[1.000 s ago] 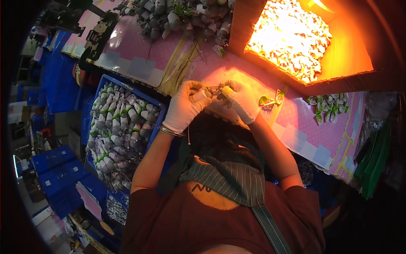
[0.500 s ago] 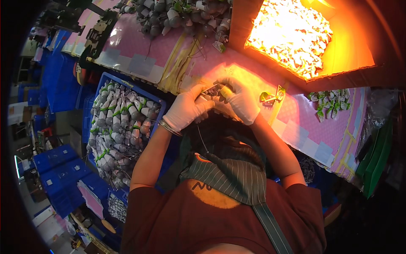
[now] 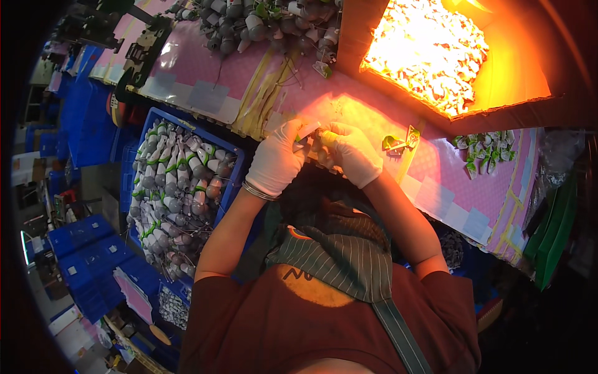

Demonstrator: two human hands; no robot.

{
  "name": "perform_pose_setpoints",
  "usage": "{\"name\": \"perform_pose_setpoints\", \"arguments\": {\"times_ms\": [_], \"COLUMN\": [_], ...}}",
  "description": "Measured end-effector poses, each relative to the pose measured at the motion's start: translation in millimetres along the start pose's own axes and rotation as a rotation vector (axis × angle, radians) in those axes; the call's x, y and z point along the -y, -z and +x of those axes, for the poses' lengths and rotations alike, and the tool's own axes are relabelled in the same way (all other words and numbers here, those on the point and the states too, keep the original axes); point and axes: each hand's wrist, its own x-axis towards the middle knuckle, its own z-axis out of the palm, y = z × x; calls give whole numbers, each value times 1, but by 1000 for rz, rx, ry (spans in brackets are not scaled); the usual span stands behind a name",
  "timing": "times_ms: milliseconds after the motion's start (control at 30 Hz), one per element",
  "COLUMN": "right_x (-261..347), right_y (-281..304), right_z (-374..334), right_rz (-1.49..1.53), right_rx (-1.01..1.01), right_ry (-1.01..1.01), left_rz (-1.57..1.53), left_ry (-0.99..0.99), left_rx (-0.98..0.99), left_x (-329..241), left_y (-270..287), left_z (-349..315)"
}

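Both my hands wear white gloves and meet at the table's near edge. My left hand pinches a small white piece between thumb and fingers; its end sticks up toward the right. Close beside it, my right hand is closed, with a small yellow thing at its fingertips. Whether that is a tool or a wrap on a finger I cannot tell. The fingers hide most of what lies between the hands. Right of them, a small green-and-white part lies on the pink table top.
A brightly lit cardboard box full of small parts stands at the far right. Grey-and-white bulb-shaped pieces are heaped at the back. More fill a blue crate on my left. Small green-and-white parts lie at the right.
My left hand has turned more upright and shifted slightly right. The white piece now shows above its fingers. The thin wire that hung below the hands no longer shows.
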Motion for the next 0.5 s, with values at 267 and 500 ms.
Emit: {"name": "perform_pose_setpoints", "arguments": {"times_ms": [267,500], "right_x": [-7,3], "right_y": [-3,0], "right_z": [15,23], "right_rz": [-1163,-996], "right_rx": [-360,-396], "right_ry": [1178,695], "left_rz": [-395,-420], "left_ry": [358,424], "left_rx": [139,143], "left_x": [-4,-6], "left_y": [0,-5], "left_z": [0,4]}}
